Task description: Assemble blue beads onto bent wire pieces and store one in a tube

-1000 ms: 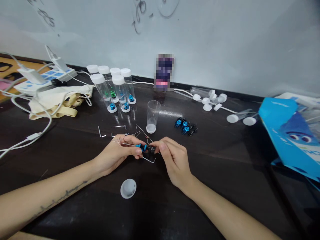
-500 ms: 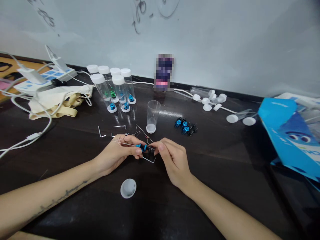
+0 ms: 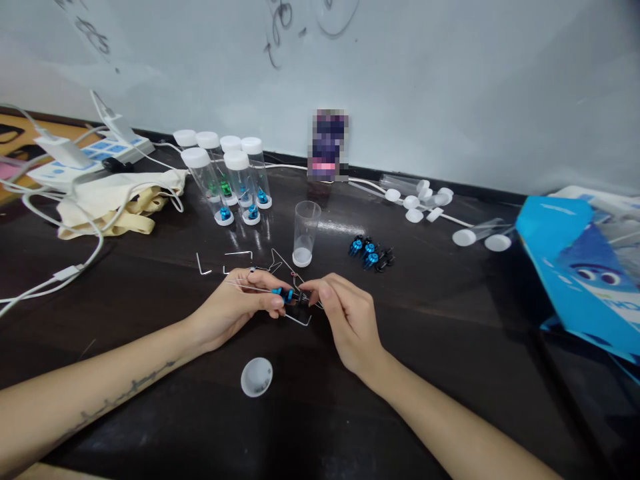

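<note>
The left hand (image 3: 240, 303) is closed with thumb and fingers around a small metal part (image 3: 284, 295), which has shiny blue rings and a dark, narrower end. This part is between the two hands, above the dark, smooth table (image 3: 200, 427). The right hand (image 3: 350, 317) has its fingers bent together at the dark end; I cannot tell whether they grip it or only touch it. Under the part, close to the left fingertips, there is a thin L-shaped metal key (image 3: 299, 321). Just beyond both hands, a clear, round tube (image 3: 306, 230) stands upright on a white base. Farther than the right hand, there is a cluster of blue and black parts (image 3: 370, 253). Nearer to the body than the left hand sits a shallow, round white cup (image 3: 257, 377), with small dark pieces inside.
</note>
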`<state>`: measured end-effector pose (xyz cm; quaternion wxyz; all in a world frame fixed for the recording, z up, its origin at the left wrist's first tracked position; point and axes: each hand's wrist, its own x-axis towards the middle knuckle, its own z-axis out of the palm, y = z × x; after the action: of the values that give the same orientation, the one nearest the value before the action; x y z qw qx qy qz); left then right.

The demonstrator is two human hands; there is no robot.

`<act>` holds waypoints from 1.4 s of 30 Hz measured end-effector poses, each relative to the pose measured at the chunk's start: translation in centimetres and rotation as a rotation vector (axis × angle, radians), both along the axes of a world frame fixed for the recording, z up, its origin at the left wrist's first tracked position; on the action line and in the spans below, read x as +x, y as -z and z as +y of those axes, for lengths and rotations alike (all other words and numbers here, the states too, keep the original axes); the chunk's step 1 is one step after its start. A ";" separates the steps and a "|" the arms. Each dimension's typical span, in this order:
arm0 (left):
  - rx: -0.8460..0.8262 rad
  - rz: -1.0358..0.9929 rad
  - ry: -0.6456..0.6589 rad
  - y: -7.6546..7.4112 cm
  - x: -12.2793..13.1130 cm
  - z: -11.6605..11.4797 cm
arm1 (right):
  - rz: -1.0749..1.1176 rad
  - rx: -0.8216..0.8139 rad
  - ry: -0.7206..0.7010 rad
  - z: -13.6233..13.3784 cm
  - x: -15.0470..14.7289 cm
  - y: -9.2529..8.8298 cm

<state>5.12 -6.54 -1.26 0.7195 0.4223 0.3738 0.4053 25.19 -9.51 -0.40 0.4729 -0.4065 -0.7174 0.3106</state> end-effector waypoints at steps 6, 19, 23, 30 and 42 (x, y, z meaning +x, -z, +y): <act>0.003 -0.007 -0.001 0.0 -0.1 -0.1 | -0.012 -0.012 -0.020 0.1 0.0 0.1; 0.004 0.002 0.000 0.0 -0.1 -0.1 | -0.014 -0.006 -0.003 0.0 -0.1 0.0; 0.007 0.005 0.002 0.1 -0.2 -0.1 | -0.002 0.014 -0.011 0.0 -0.1 -0.1; 0.005 0.011 0.000 0.1 -0.1 0.0 | -0.010 -0.001 0.001 0.0 0.0 0.0; 0.000 0.015 -0.011 0.0 -0.1 -0.1 | -0.004 0.009 -0.006 0.1 0.0 0.0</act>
<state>5.06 -6.60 -1.23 0.7145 0.4231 0.3816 0.4060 25.17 -9.46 -0.38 0.4722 -0.4030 -0.7210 0.3080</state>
